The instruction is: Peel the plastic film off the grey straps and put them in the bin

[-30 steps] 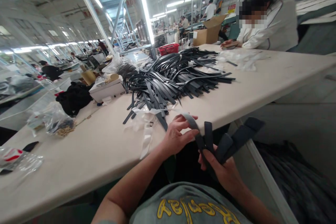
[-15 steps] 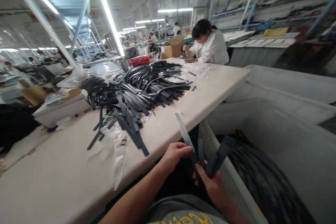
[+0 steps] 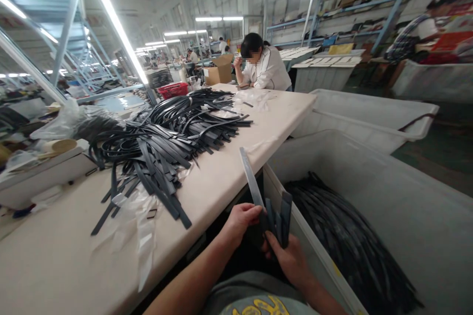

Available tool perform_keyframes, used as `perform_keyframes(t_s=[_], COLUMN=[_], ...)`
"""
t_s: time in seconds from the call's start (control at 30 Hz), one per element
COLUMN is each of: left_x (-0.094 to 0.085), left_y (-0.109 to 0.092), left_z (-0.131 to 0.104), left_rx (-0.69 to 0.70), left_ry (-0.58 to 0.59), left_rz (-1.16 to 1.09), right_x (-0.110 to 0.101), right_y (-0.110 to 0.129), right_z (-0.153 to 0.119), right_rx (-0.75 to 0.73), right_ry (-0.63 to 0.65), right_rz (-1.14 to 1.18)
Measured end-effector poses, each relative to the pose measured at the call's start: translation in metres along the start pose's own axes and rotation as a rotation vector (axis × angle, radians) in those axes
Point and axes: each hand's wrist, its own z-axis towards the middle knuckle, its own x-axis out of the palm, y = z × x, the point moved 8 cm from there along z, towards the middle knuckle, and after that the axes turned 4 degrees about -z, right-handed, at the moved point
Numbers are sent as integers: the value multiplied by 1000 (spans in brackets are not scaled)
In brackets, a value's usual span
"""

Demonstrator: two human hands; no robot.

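The dark straps (image 3: 286, 209) gripped by the right hand (image 3: 291, 255) have swung closer together beside the table (image 3: 219, 177). The left hand (image 3: 238, 221) pinches a shiny strip (image 3: 251, 177) there; a snug hold should help.

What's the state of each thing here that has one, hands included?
Left hand: closed, pinching the pale strip
Right hand: closed on dark strip ends
Pale strip: sticking up, far end free
Dark strap heap: piled on the table, ends splayed
Plastic scraps: crumpled
Near bin: open, part-filled with dark strips
Cardboard box: flaps open
Light tubes: lit
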Motion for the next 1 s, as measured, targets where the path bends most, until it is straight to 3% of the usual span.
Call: perform_keyframes(t_s=[0.13, 0.23, 0.33, 0.5, 0.7, 0.87, 1.0], left_x=[14, 15, 18, 35, 20, 34, 21], left_y=[-3, -17, -18, -8, -18, -1, -23], left_z=[1, 4, 6, 9, 26, 25, 32], left_rx=[-4, 43, 43, -8, 67, 4, 90], left_ry=[34, 6, 6, 142, 15, 215, 83], left_rz=[8, 27, 14, 35, 121, 108, 69], right_x=[-6, 0, -2, -22, -5, -21, -7], right_y=[8, 5, 2, 11, 2, 13, 7], right_z=[11, 8, 7, 22, 20, 35, 30], right_rx=[-20, -17, -25, -73, -26, -75, -46], right_ry=[-79, -49, -62, -181, -98, -176, -109], right_rz=[41, 102, 114, 56, 136, 87, 139])
